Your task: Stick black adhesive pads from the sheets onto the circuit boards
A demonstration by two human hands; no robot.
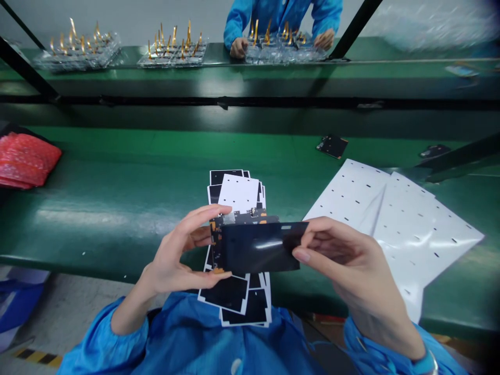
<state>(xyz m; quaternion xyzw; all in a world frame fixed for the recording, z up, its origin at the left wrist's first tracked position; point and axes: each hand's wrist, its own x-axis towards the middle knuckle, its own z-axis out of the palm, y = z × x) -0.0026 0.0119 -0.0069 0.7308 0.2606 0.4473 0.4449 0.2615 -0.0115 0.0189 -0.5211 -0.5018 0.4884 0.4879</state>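
My left hand [183, 255] grips a dark circuit board [217, 245] by its edges, thumb below and fingers above. Over the board's face lies a black film sheet [258, 247], glossy, with a small slot near its top right. Its right end is pinched between the thumb and fingers of my right hand [336, 255]. How far the film touches the board I cannot tell. Below both hands, a pile of white-bordered black sheets [224, 294] rests on the bench, and a white sheet with small holes [239, 191] lies on top of its far part.
Large white perforated sheets [414, 224] spread over the green bench [136, 151] at right. A loose circuit board [332, 146] lies behind them. Red bubble wrap [27, 159] sits far left. Across a dark rail, a co-worker's hands [239, 48] touch a clear tray [281, 54].
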